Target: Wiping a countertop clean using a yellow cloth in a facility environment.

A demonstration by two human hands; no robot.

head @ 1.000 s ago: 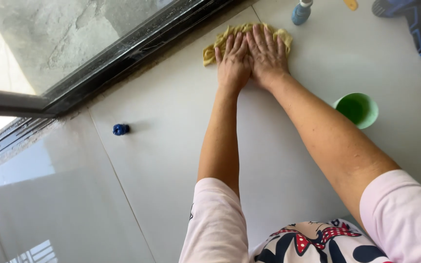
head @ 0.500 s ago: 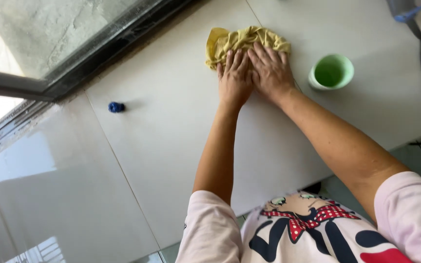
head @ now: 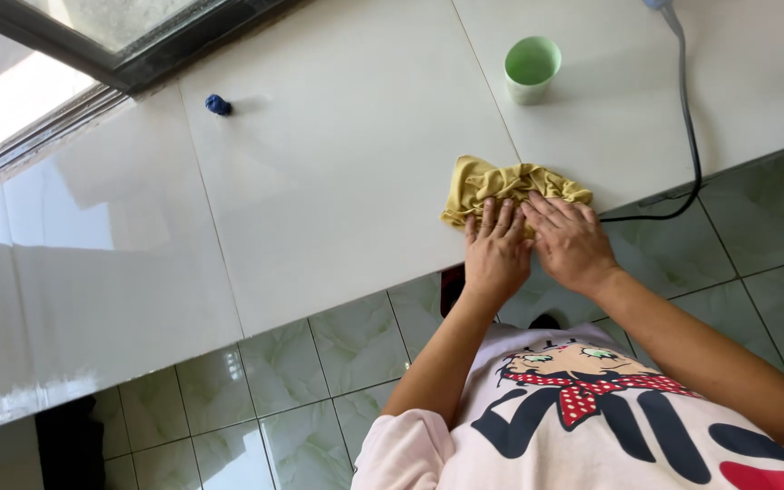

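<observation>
Pressing down flat, the left hand (head: 495,254) is lying on the near edge of a yellow cloth (head: 506,184), just right of the middle of the frame. Its fingers are lying straight and close together, and the fingertips are touching the cloth. It is not gripping anything. The right hand (head: 572,243) is lying right beside it, also flat, with its fingers spread a little and their tips sitting on the cloth too. The two hands are touching each other side by side.

The cloth is lying crumpled on a white counter (head: 338,154), close to the counter's near edge. A green cup (head: 532,68) is standing upright in the upper right of the frame, well apart from the cloth. A grey cord (head: 688,118) is running down the right side of the counter and curling near the cloth's right end. A small blue thing (head: 218,105) is sitting alone in the upper left, near a dark window frame (head: 138,54). Green floor tiles (head: 301,381) are showing along the bottom.
</observation>
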